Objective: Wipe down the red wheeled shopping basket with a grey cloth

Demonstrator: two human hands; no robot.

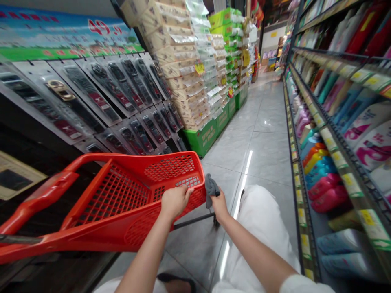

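Observation:
A red plastic shopping cart point(134, 221) stands at the left with its mesh basket tilted in the view and no goods visible inside. My left hand point(175, 201) is closed over the cart's near rim, close to its front corner. Just beyond that corner, my right hand point(219, 203) grips a bunched grey cloth point(210, 188), which lies against the outside of the cart's front end. Part of the cloth is covered by my fingers. Below the basket a dark bar point(194, 220) runs to a small wheel near the floor.
Packaged belts point(131, 83) hang on the left display. Stacked cartons point(183, 73) on green bases line the aisle behind the cart. Shelves point(332, 150) full of bottles run close along the right. A grey tiled floor point(265, 122) stretches away between them.

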